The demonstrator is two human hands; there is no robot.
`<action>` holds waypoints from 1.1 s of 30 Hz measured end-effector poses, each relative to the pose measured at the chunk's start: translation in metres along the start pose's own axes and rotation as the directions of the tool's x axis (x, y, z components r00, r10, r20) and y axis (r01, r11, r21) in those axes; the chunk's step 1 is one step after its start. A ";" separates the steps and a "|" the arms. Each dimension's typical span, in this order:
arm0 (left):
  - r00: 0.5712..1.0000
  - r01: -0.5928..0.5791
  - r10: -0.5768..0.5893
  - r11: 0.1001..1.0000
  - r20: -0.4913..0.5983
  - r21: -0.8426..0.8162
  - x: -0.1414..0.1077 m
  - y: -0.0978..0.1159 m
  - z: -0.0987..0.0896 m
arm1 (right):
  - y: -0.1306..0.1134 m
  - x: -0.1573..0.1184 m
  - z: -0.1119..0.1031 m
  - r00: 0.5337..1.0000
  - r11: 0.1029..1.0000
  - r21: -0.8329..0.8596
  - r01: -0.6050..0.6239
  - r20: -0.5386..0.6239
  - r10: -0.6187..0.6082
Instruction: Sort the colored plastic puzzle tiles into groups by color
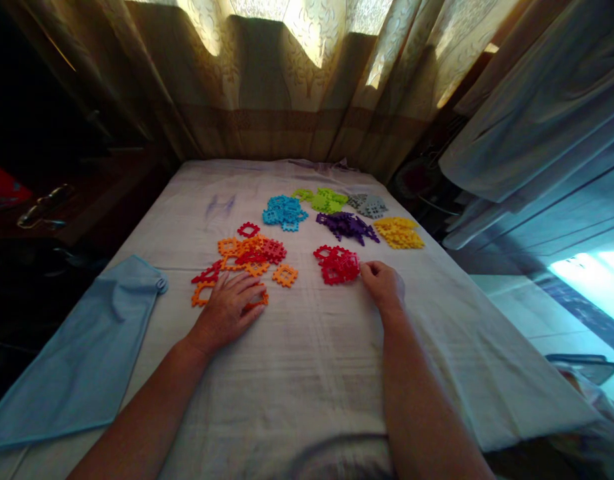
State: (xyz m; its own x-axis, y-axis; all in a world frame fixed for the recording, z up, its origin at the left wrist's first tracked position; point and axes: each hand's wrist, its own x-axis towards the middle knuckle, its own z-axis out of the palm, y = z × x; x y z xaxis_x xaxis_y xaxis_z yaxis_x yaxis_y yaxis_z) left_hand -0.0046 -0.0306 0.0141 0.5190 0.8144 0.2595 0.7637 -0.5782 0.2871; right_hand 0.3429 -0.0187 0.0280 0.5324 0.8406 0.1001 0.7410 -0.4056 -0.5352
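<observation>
My left hand (230,303) lies with fingers spread over the front of a mixed heap of orange and red toothed building tiles. It touches an orange tile (201,293), and another shows past its fingertips. A single orange tile (285,275) is to the right of the heap, and a red tile (248,229) sits at its back. My right hand (384,283) is closed in a pinch at the right edge of a pile of red tiles (337,265). Its fingertips meet a red tile's edge; the fingers partly hide the grip.
Piles of blue tiles (284,211), green tiles (327,199), grey tiles (369,205), purple tiles (347,227) and yellow tiles (399,233) stand farther back. A light-blue cloth bag (81,353) lies at the left table edge. Curtains (267,87) hang behind the cloth-covered table (307,373).
</observation>
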 end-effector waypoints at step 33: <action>0.993 0.069 -0.066 0.997 -0.094 0.032 0.003 -0.013 -0.014 | -0.136 -0.029 0.087 0.766 0.798 0.068 0.599 0.242 -0.595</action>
State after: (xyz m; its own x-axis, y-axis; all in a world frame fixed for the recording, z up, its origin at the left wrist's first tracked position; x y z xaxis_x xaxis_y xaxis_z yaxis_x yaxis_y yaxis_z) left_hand -0.0181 -0.0219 0.0237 0.4294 0.8424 0.3257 0.8095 -0.5189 0.2747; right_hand 0.1917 0.0434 0.0250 -0.1322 0.9723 0.1925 0.8822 0.2040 -0.4245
